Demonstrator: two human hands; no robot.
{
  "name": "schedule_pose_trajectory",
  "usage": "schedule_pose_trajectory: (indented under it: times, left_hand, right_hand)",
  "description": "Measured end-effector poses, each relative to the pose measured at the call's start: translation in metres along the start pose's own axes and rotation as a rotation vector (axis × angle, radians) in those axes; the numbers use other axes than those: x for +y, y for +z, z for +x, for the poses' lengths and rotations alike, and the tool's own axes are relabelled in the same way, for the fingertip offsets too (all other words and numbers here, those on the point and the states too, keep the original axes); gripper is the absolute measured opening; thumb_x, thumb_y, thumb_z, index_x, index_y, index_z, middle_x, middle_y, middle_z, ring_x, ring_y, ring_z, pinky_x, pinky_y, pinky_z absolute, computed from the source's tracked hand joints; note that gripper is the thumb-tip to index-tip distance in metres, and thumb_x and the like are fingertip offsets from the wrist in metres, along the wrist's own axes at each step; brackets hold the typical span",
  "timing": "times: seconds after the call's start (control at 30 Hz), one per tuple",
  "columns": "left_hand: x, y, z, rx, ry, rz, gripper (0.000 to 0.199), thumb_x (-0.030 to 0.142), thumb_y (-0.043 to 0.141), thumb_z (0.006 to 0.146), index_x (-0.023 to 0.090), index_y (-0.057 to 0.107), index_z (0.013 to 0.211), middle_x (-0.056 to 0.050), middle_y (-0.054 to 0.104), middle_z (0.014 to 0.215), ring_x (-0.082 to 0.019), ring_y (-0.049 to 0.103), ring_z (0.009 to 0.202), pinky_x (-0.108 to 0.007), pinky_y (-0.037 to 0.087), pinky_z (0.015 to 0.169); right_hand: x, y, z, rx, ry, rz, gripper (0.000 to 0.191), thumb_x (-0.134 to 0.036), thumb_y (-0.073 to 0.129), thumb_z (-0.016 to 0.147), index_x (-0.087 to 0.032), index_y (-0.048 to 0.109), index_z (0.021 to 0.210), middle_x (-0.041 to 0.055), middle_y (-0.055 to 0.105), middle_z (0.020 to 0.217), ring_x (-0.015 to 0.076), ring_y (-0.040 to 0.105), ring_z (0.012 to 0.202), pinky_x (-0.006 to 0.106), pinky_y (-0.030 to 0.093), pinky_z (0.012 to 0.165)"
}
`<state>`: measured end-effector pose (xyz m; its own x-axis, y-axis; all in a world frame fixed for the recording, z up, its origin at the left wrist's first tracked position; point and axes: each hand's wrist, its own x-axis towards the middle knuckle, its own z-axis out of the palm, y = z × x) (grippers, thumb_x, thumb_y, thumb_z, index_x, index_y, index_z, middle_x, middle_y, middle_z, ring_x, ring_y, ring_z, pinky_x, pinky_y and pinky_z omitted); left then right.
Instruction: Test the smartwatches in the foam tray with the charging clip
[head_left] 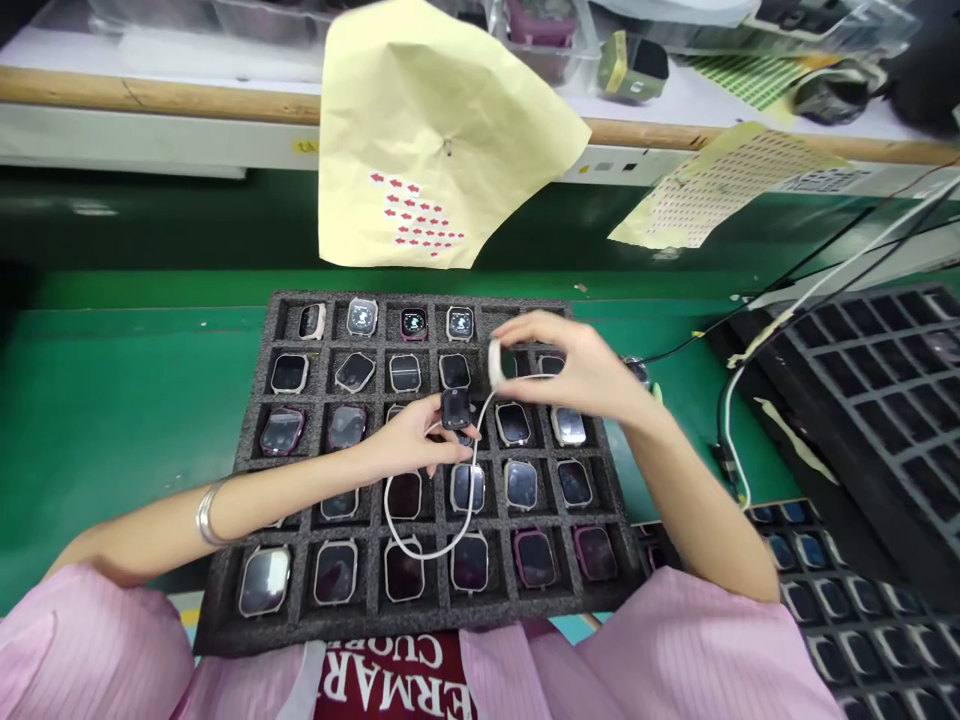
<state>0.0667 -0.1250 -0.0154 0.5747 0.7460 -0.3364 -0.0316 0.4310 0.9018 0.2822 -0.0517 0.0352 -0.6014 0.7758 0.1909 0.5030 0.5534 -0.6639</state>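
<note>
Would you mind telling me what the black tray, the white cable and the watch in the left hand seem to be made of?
The black tray looks like soft foam: matte, grainy cell walls with rough edges. The white cable seems rubbery plastic, since it loops loosely and has a slight sheen. The watch in the left hand shows a glossy dark face, probably glass or polished plastic; its casing is too small to judge.
</note>
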Motion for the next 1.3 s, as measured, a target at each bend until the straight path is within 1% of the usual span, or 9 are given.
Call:
schedule_pose_trajectory:
  times: [0.03, 0.1, 0.23, 0.37, 0.5, 0.6, 0.87, 1.0, 1.3]
  left_hand:
    - [-0.002, -0.001, 0.000, -0.010, 0.011, -0.005, 0.040, 0.019, 0.072, 0.069, 0.012, 0.050, 0.101, -0.009, 0.061, 0.099, -0.011, 0.056, 0.069, -0.017, 0.044, 0.041]
    - [-0.005, -0.004, 0.000, -0.023, 0.028, 0.002, 0.043, 0.024, 0.076, 0.068, 0.013, 0.050, 0.100, -0.005, 0.061, 0.090, -0.011, 0.057, 0.066, -0.018, 0.046, 0.043]
    - [-0.006, -0.005, 0.000, -0.025, 0.053, 0.045, 0.033, 0.035, 0.071, 0.077, 0.013, 0.051, 0.090, 0.000, 0.063, 0.070, -0.009, 0.057, 0.051, -0.023, 0.050, 0.052]
    - [-0.003, -0.006, -0.001, 0.016, 0.045, -0.020, 0.034, 0.042, 0.067, 0.080, 0.012, 0.050, 0.085, -0.003, 0.065, 0.065, -0.012, 0.060, 0.052, -0.025, 0.051, 0.054]
    - [-0.004, -0.007, -0.002, -0.004, 0.068, -0.077, 0.030, 0.038, 0.067, 0.081, 0.012, 0.053, 0.084, -0.002, 0.065, 0.062, -0.011, 0.060, 0.051, -0.023, 0.051, 0.053]
    - [-0.006, -0.008, -0.003, -0.047, 0.069, -0.087, 0.028, 0.036, 0.066, 0.082, 0.012, 0.053, 0.085, -0.001, 0.065, 0.059, -0.010, 0.058, 0.047, -0.021, 0.048, 0.049]
    - [-0.006, -0.010, -0.005, -0.082, 0.073, -0.043, 0.029, 0.040, 0.063, 0.083, 0.014, 0.050, 0.080, 0.003, 0.058, 0.052, -0.007, 0.047, 0.038, -0.018, 0.036, 0.040]
    - [-0.005, -0.010, -0.005, -0.081, 0.077, -0.036, 0.029, 0.040, 0.062, 0.084, 0.014, 0.051, 0.087, 0.006, 0.053, 0.050, -0.005, 0.040, 0.036, -0.017, 0.032, 0.038]
    - [-0.009, -0.009, -0.005, -0.073, 0.083, -0.010, 0.031, 0.041, 0.061, 0.084, 0.013, 0.052, 0.094, 0.009, 0.044, 0.050, -0.005, 0.037, 0.037, -0.017, 0.030, 0.038]
  right_hand:
    - [-0.011, 0.008, -0.007, -0.061, -0.034, 0.035, 0.033, -0.029, 0.076, 0.073, -0.019, 0.062, 0.101, 0.0084, 0.064, 0.111, 0.0262, 0.061, 0.103, 0.042, 0.048, 0.091]
    - [-0.027, 0.027, -0.016, -0.116, -0.062, 0.000, 0.035, -0.025, 0.075, 0.075, -0.018, 0.058, 0.106, 0.0092, 0.064, 0.112, 0.0263, 0.060, 0.104, 0.042, 0.049, 0.089]
    - [-0.031, 0.050, -0.021, -0.176, -0.114, -0.169, 0.040, -0.025, 0.074, 0.078, -0.014, 0.055, 0.111, 0.0108, 0.065, 0.106, 0.0290, 0.060, 0.100, 0.045, 0.048, 0.085]
    - [-0.024, 0.054, -0.020, -0.175, -0.191, -0.240, 0.036, -0.023, 0.067, 0.084, -0.014, 0.054, 0.116, 0.0119, 0.065, 0.109, 0.0292, 0.060, 0.102, 0.046, 0.047, 0.087]
    - [-0.022, 0.062, -0.027, -0.024, -0.219, -0.173, 0.035, -0.028, 0.064, 0.087, -0.016, 0.053, 0.118, 0.0116, 0.065, 0.108, 0.0274, 0.062, 0.100, 0.044, 0.049, 0.085]
    - [-0.022, 0.067, -0.032, 0.030, -0.205, -0.114, 0.036, -0.030, 0.064, 0.087, -0.017, 0.053, 0.118, 0.0103, 0.066, 0.107, 0.0262, 0.062, 0.100, 0.043, 0.049, 0.086]
    - [-0.027, 0.065, -0.031, 0.028, -0.126, -0.029, 0.032, -0.030, 0.066, 0.084, -0.020, 0.056, 0.113, 0.0071, 0.068, 0.102, 0.0242, 0.064, 0.094, 0.041, 0.049, 0.085]
    - [-0.028, 0.065, -0.032, 0.025, -0.131, -0.022, 0.033, -0.029, 0.068, 0.084, -0.020, 0.055, 0.113, 0.0074, 0.068, 0.103, 0.0239, 0.064, 0.095, 0.041, 0.049, 0.084]
    - [-0.024, 0.068, -0.037, 0.047, -0.145, -0.059, 0.038, -0.035, 0.068, 0.084, -0.019, 0.056, 0.117, 0.0091, 0.068, 0.108, 0.0256, 0.064, 0.100, 0.043, 0.049, 0.087]
